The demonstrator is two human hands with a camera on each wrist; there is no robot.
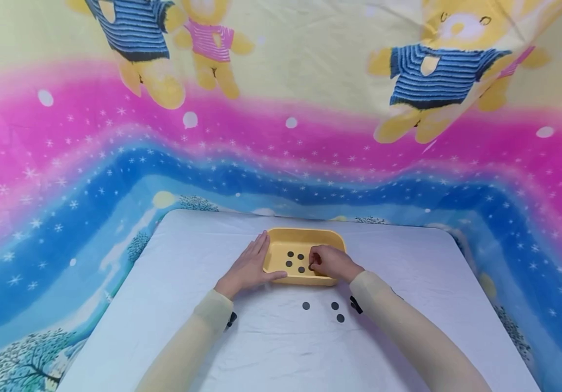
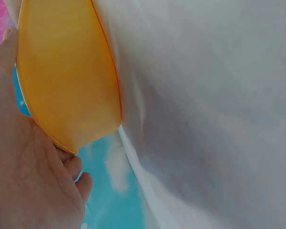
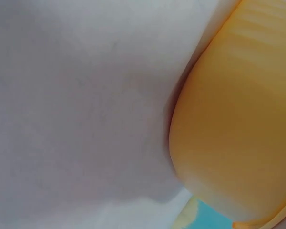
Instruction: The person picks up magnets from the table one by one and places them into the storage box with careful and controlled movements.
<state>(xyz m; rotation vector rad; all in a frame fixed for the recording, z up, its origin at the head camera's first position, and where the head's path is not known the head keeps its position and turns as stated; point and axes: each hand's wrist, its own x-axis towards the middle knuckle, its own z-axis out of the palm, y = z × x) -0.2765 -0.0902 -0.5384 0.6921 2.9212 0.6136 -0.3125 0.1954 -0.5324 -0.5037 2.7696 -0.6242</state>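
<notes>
A yellow rectangular tray (image 1: 305, 280) with rounded corners stands at the far side of the table. My left hand (image 1: 249, 265) rests against its left end, fingers extended along the side and thumb on the near rim. In the left wrist view, that hand (image 2: 33, 157) spans the tray's corner. Inside lie several small dark round discs (image 1: 301, 269). My right hand (image 1: 332, 262) reaches in over the right part, fingers curled, pinching a dark disc (image 1: 312, 267) at the fingertips, low near the tray's floor. The right wrist view has mainly the tray's outer wall (image 3: 238, 124).
Several more dark discs (image 1: 335, 306) lie on the white-covered table (image 1: 271, 348) in front of the tray, some near my right wrist. A printed cloth (image 1: 281, 163) with bears and snowflakes hangs round the table's back and sides.
</notes>
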